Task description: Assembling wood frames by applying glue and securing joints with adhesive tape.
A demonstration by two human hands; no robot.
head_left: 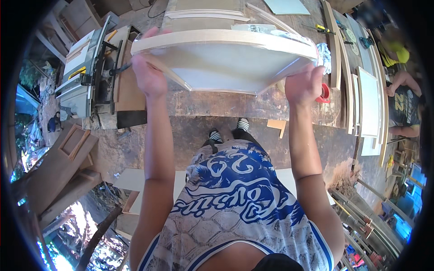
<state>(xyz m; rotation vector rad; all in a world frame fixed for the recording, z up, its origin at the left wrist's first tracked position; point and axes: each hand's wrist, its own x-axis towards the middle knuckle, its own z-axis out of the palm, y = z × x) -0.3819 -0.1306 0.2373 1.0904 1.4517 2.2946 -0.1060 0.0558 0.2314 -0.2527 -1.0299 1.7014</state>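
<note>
Between my two hands a wood-edged panel [221, 67] is held up and tilted over the workbench [203, 104]. Its pale wooden rim faces up along the top, and its flat white face shows below. My left hand [150, 77] grips the left end, with some fingertips showing beyond the rim. At the other end my right hand [305, 84] is closed on the panel's edge, thumb on the outer side and the other fingers mostly hidden. Just past my right hand lie a red tape roll [325, 93] and a crumpled blue-white cloth or plastic [323, 58].
A table saw or similar machine [97, 67] stands on the left. Wooden strips [205, 15] lie at the back, with a yellow-handled tool [323, 29] at the right. Long boards [370, 101] line the right side, where another person [403, 101] is. An L-shaped wood piece [277, 125] lies below the bench edge.
</note>
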